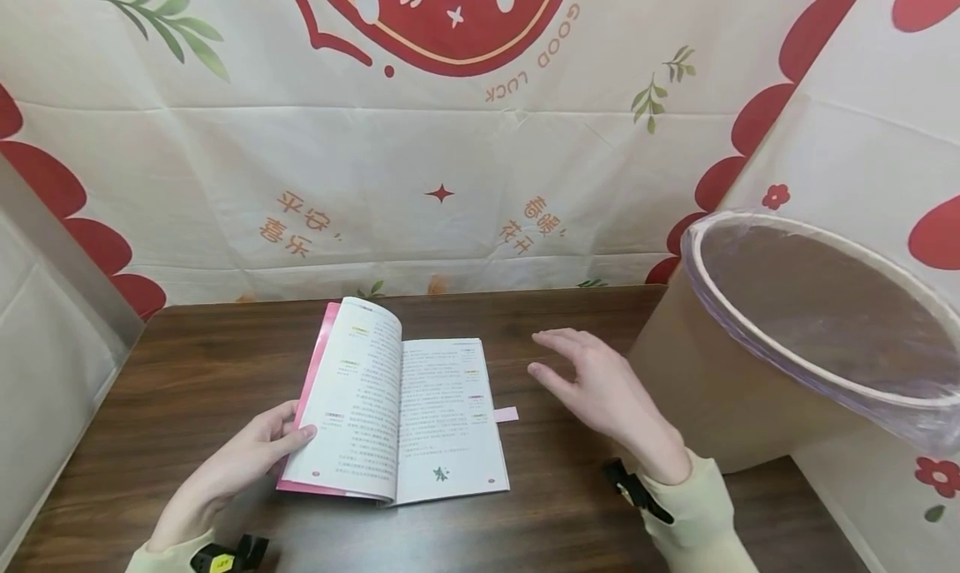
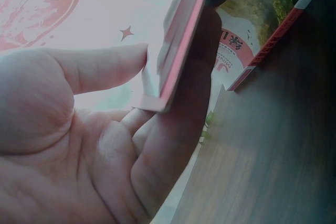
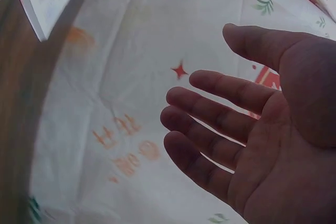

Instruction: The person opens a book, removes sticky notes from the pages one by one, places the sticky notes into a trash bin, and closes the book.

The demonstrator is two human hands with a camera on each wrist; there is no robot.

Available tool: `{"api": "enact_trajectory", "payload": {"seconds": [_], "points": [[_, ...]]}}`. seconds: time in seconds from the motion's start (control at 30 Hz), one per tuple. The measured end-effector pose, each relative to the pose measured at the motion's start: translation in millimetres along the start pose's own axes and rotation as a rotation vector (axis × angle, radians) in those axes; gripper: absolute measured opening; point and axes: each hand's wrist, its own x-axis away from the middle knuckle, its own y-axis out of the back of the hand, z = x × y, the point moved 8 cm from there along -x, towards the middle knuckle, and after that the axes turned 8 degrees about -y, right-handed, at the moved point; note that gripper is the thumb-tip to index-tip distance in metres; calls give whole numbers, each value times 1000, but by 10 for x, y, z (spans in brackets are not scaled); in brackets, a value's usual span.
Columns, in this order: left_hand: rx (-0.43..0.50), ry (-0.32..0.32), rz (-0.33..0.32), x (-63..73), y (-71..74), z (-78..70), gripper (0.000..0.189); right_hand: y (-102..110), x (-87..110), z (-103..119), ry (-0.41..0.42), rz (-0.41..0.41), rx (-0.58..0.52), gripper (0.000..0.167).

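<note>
An open book (image 1: 450, 415) with printed pages and a pink cover lies on the dark wooden table. My left hand (image 1: 262, 444) grips the outer edge of its raised left side, thumb on the page and fingers behind the cover. In the left wrist view the thumb presses the pages while the fingers curl behind the pink cover (image 2: 184, 51); part of the illustrated outside (image 2: 257, 14) shows beyond. A pale pink tab (image 1: 506, 414) sticks out from the right page's edge. To the right of the book, my right hand (image 1: 600, 381) hovers with fingers extended, holding nothing.
A large beige bin (image 1: 720, 390) lined with clear plastic stands at the right, beside my right forearm. The wooden table (image 1: 187, 365) ends at a white printed cloth (image 1: 450, 156) hanging behind it. A grey-white panel (image 1: 52, 365) borders the left side.
</note>
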Motion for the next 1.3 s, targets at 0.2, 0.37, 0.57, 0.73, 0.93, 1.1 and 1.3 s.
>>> {"api": "enact_trajectory", "payload": {"seconds": [0.2, 0.37, 0.57, 0.73, 0.93, 1.1, 1.3], "points": [[9, -11, 3, -15, -11, -1, 66, -352, -3, -4, -30, 46, -35, 45], [8, -7, -6, -14, 3, -7, 65, -553, -37, 17, -44, 80, -55, 45], [29, -21, 8, -27, -6, 9, 64, -698, -49, -3, -71, 116, -66, 45], [57, -48, 22, -25, -31, 10, 61, -792, -44, -15, -83, 121, -74, 44], [64, -45, 19, -2, -39, 3, 59, -962, -31, -24, -76, 154, -58, 43], [50, -41, 15, -12, -27, -4, 60, -1077, -33, -66, -104, 201, -39, 46], [55, -35, 20, -18, -21, 23, 60, -1172, -33, -84, -99, 243, -22, 48]]}}
